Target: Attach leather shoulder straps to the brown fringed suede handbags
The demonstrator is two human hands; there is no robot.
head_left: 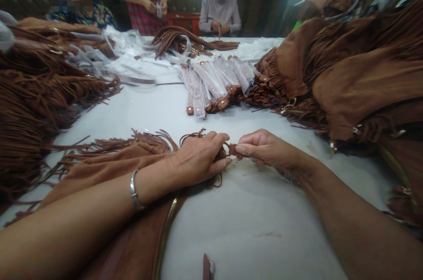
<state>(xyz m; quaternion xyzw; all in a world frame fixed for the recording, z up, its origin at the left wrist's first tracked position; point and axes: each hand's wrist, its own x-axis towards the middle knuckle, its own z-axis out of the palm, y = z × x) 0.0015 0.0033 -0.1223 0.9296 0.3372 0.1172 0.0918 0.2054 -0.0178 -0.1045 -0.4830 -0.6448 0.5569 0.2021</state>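
Note:
A brown suede fringed bag point(132, 227) lies under my left forearm on the white table point(257, 227). Its gold zipper runs toward the near edge. My left hand point(198, 156), a silver bangle on its wrist, is closed on the bag's corner by a small metal ring. My right hand point(264, 148) pinches the end of a small brown strap tab point(233, 149) right against that corner. The fingertips of both hands nearly touch.
Wrapped brown straps point(214, 84) lie in a row at mid-table. Fringed bags are heaped at the right point(357, 68) and left point(29, 99). Three other people work at the far side. A strap end point(207, 267) lies by the near edge.

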